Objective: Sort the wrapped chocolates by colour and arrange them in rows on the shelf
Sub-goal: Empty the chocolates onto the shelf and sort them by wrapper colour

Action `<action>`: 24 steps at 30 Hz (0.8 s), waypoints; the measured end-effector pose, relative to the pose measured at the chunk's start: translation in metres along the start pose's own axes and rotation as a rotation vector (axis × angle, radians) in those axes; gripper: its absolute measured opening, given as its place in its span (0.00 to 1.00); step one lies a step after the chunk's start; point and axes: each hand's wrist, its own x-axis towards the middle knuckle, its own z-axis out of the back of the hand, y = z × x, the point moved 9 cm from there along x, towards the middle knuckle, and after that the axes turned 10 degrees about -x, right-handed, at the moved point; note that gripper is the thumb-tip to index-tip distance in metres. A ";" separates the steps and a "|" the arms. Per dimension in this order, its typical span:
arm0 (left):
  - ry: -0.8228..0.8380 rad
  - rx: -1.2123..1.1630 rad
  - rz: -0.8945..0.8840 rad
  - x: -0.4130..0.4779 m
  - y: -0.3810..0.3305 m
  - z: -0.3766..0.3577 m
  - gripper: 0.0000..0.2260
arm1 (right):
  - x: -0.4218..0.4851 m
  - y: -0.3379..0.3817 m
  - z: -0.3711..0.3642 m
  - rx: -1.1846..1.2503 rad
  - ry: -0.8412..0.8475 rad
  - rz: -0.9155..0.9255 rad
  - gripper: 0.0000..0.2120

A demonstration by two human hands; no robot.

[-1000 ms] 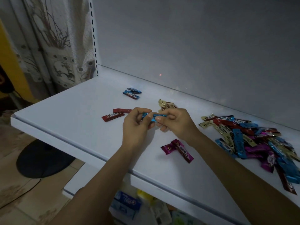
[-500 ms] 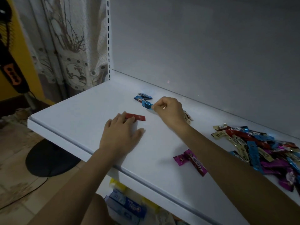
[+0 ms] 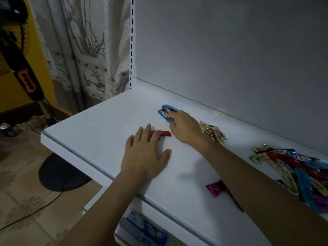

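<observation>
Left hand (image 3: 143, 157) rests flat on red chocolates (image 3: 164, 133); right hand (image 3: 186, 128) seemingly pinches blue chocolates (image 3: 166, 110).

On the flat white metal shelf (image 3: 88, 128), the left hand (image 3: 145, 157) lies flat, its straight fingers resting on the red foil-wrapped chocolates (image 3: 164, 133). The right hand (image 3: 186, 128) pinches the near edge of the small blue foil-wrapped chocolates (image 3: 166, 110) by the back wall. Gold-wrapped chocolates (image 3: 213, 133) lie just beside its wrist, purple-wrapped chocolates (image 3: 215, 189) under the forearm, and a mixed pile of wrapped chocolates (image 3: 292, 167) at far right.
</observation>
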 end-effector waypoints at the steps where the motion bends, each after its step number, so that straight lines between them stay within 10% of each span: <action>1: 0.006 -0.006 0.008 0.001 0.001 0.001 0.30 | -0.006 0.001 0.007 0.015 -0.029 -0.001 0.18; 8: -0.166 -0.038 -0.314 -0.026 -0.062 0.020 0.29 | -0.096 -0.031 0.041 0.305 -0.181 -0.033 0.10; 24: 0.087 -0.197 -0.651 -0.067 -0.235 -0.078 0.33 | -0.288 -0.185 0.070 0.380 -0.475 -0.417 0.08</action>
